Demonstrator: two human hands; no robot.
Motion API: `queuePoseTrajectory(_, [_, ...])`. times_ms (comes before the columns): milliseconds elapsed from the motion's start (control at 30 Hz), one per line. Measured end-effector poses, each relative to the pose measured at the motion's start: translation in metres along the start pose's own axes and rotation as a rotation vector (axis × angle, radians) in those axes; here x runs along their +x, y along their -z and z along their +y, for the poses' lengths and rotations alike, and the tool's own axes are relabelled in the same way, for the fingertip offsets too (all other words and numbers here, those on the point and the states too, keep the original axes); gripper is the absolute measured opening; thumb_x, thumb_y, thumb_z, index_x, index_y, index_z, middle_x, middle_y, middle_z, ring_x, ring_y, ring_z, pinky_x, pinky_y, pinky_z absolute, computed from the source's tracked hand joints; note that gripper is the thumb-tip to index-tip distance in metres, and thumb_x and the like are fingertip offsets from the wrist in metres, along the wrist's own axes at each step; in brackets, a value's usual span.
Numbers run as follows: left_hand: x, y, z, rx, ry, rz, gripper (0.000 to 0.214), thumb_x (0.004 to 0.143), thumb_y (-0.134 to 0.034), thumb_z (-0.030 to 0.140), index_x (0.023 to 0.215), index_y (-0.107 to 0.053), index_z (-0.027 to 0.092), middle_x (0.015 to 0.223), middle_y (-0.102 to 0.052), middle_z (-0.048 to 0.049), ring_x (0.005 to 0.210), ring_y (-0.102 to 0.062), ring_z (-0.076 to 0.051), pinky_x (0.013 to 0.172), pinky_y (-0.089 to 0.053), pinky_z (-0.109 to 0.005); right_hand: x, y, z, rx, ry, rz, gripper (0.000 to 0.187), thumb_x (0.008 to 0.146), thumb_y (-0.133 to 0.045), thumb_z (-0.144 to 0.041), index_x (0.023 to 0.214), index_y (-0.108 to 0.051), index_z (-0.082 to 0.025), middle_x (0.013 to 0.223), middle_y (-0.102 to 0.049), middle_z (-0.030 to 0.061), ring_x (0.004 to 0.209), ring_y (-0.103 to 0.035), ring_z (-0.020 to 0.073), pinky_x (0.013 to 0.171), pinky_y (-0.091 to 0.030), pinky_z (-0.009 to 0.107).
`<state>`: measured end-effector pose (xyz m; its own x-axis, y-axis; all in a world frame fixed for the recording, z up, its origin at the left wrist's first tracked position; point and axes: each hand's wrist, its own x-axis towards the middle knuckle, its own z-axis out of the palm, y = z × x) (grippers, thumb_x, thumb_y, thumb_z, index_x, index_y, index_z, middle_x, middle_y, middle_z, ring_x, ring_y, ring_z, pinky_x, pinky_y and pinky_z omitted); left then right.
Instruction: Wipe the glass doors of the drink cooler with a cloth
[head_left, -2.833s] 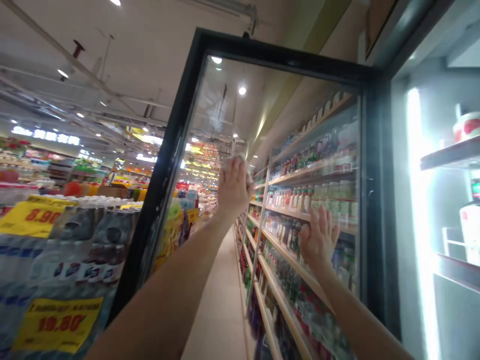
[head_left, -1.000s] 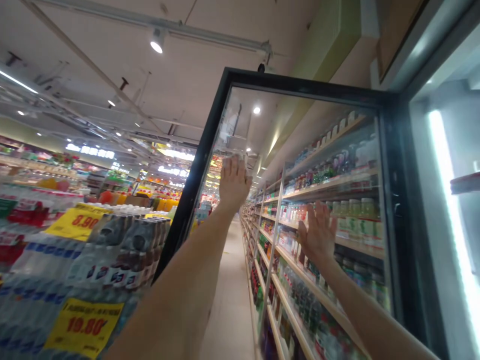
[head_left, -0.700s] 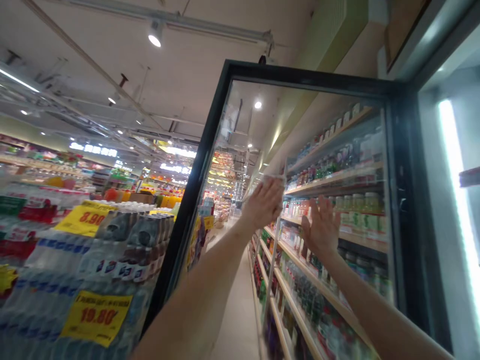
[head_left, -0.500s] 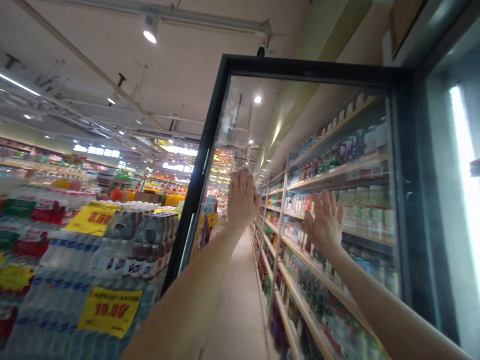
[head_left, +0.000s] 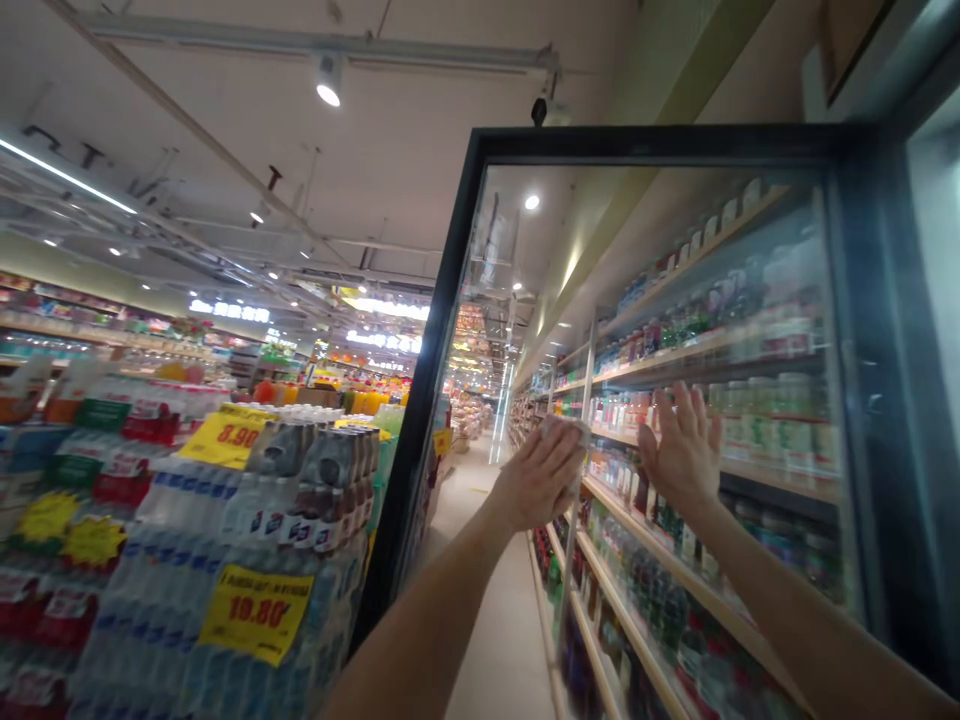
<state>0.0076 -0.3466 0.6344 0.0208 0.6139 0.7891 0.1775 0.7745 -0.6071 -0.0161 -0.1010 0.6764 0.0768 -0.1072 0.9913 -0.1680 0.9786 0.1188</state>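
Two bare forearms reach up from the bottom edge toward a glass door point(head_left: 660, 146) with a dark frame. The left hand point(head_left: 538, 478) lies with its fingers stretched over a white cloth point(head_left: 571, 434), gripping it between the palm side and the pane; part of the cloth shows beyond the fingertips. Just to its right, the right hand point(head_left: 684, 448) is open and holds nothing, its fingers raised and spread and its palm turned to the glass; whether the whole palm touches cannot be told. The door stands swung out, and at the far right edge is a pale strip of the cabinet point(head_left: 934, 210). To the left of the door rises a stack of bottled drinks point(head_left: 277, 518), with yellow price signs point(head_left: 256, 612) fixed on it. Through the pane, rows of bottles point(head_left: 780, 425) stand on long wooden shelves point(head_left: 675, 357), some of them blurred. A light floor point(head_left: 496, 650) runs back between shelves and stack. Farthest off, lit signs point(head_left: 229, 310) glow beneath a ceiling with lamps point(head_left: 328, 92)
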Motion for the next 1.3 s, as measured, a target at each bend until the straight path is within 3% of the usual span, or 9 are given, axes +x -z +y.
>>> queuePoseTrajectory(67, [-0.003,0.001,-0.002,0.01,0.029,0.022,0.055,0.09,-0.036,0.039,0.14,-0.035,0.017,0.151,-0.031,-0.008,0.143,-0.015,-0.025,0.114,-0.022,-0.044,0.0,0.001,0.001,0.004,-0.004,-0.004,0.053,0.091,-0.036,-0.04,0.139,-0.04,-0.016,0.148,-0.034,0.0137,0.138,-0.027,0.0312,0.109,-0.025,0.056])
queuePoseTrajectory(233, [-0.015,0.01,-0.018,0.081,0.527,0.143,0.06,0.089,-0.039,0.034,0.142,-0.028,0.009,0.15,-0.029,-0.0184,0.143,-0.012,-0.031,0.11,-0.026,-0.052,0.0,0.004,0.001,0.009,-0.01,0.003,0.053,0.092,-0.036,-0.041,0.137,-0.042,-0.014,0.148,-0.035,0.015,0.138,-0.028,0.031,0.109,-0.025,0.055])
queuePoseTrajectory(400, [-0.022,0.014,0.003,-0.013,-0.032,0.024,0.059,0.089,-0.038,0.038,0.143,-0.03,0.017,0.151,-0.03,-0.0067,0.143,-0.013,-0.022,0.115,-0.02,-0.041,0.001,0.008,0.001,0.018,-0.019,-0.009,0.052,0.091,-0.035,-0.04,0.137,-0.042,-0.016,0.147,-0.037,0.0134,0.138,-0.029,0.0303,0.109,-0.027,0.055])
queuePoseTrajectory(567, [-0.036,0.026,-0.019,0.131,0.547,0.158,0.06,0.089,-0.042,0.033,0.142,-0.028,0.008,0.15,-0.028,-0.0183,0.143,-0.012,-0.03,0.11,-0.027,-0.048,0.001,0.01,0.001,0.014,-0.013,-0.001,0.053,0.091,-0.036,-0.038,0.139,-0.039,-0.018,0.148,-0.035,0.0135,0.138,-0.028,0.0302,0.108,-0.028,0.055])
queuePoseTrajectory(767, [-0.043,0.034,0.0,0.024,-0.055,0.023,0.055,0.089,-0.039,0.038,0.139,-0.037,0.016,0.149,-0.035,-0.0068,0.143,-0.014,-0.025,0.114,-0.022,-0.041,0.001,0.012,0.0,0.012,-0.034,-0.027,0.053,0.092,-0.035,-0.04,0.139,-0.039,-0.017,0.148,-0.035,0.0139,0.139,-0.026,0.0291,0.109,-0.026,0.054])
queuePoseTrajectory(967, [-0.019,0.037,-0.004,0.143,0.436,0.134,0.056,0.088,-0.043,0.034,0.137,-0.037,0.006,0.145,-0.037,-0.02,0.142,-0.014,-0.032,0.109,-0.028,-0.049,0.001,0.014,0.001,0.04,-0.031,-0.025,0.057,0.09,-0.037,-0.036,0.145,-0.027,-0.022,0.151,-0.03,0.0112,0.139,-0.025,0.0287,0.11,-0.024,0.055])
queuePoseTrajectory(1133, [-0.003,0.033,0.025,-0.037,-0.2,0.015,0.054,0.089,-0.04,0.039,0.138,-0.038,0.016,0.15,-0.033,-0.005,0.143,-0.014,-0.023,0.114,-0.023,-0.038,0.001,0.017,0.002,0.063,-0.027,-0.014,0.056,0.091,-0.035,-0.036,0.145,-0.028,-0.023,0.15,-0.032,0.0108,0.14,-0.025,0.0287,0.109,-0.024,0.055])
queuePoseTrajectory(1200, [0.01,0.036,0.012,-0.037,-0.126,0.012,0.054,0.089,-0.038,0.038,0.139,-0.037,0.016,0.151,-0.031,-0.0057,0.143,-0.015,-0.024,0.115,-0.022,-0.04,0.001,0.019,0.002,0.061,-0.033,-0.012,0.054,0.091,-0.034,-0.035,0.144,-0.031,-0.022,0.149,-0.034,0.0113,0.139,-0.026,0.028,0.109,-0.025,0.054])
queuePoseTrajectory(1300, [0.033,0.044,-0.022,0.038,0.295,0.055,0.056,0.09,-0.038,0.036,0.14,-0.035,0.011,0.151,-0.028,-0.0136,0.142,-0.017,-0.03,0.112,-0.025,-0.048,0.002,0.02,0.001,0.057,-0.036,-0.008,0.052,0.092,-0.033,-0.035,0.142,-0.035,-0.021,0.148,-0.036,0.0122,0.139,-0.027,0.0274,0.11,-0.025,0.053])
